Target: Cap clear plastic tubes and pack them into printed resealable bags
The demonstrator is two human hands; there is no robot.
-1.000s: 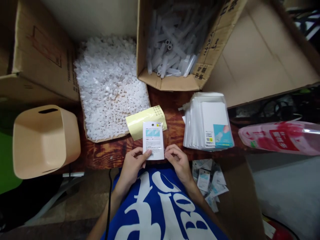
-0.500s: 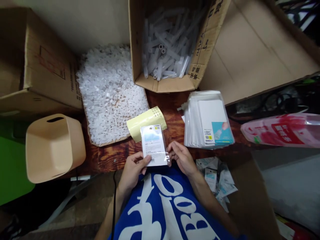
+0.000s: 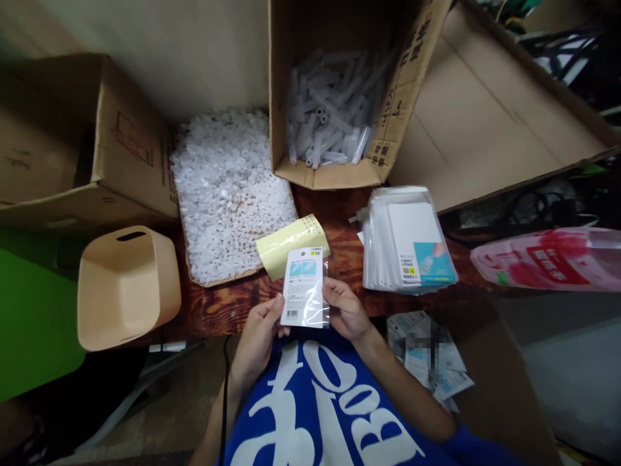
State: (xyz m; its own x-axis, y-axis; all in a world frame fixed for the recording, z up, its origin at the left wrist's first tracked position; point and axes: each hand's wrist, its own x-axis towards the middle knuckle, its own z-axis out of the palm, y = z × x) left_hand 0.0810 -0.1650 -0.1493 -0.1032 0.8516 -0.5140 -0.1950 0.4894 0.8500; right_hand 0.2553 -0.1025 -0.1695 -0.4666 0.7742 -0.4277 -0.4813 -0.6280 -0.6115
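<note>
Between my hands is a clear plastic packet with a printed white card [image 3: 305,291], its barcode at the lower left. My left hand [image 3: 259,330] pinches its lower left edge, and my right hand [image 3: 348,309] grips the right edge. Just behind the packet, partly covered by it, lies a curled yellow sticker sheet [image 3: 294,241] with small round dots at one end. A stack of similar card packets [image 3: 407,243] stands on the wooden table [image 3: 218,310] to the right. Whether anything besides the card is inside the held packet I cannot tell.
Small white plastic pieces fill a shallow tray [image 3: 194,279]. Translucent tubes lie in a cardboard box [image 3: 334,176] behind. A beige bin [image 3: 167,278] and another carton [image 3: 130,142] stand left. Right are a pink package [image 3: 548,259] and, lower down, several finished-looking packets [image 3: 427,353] in a box.
My right hand has closed on the packet's right edge, and my left thumb has shifted from its face to the left edge. The whole view has shifted slightly.
</note>
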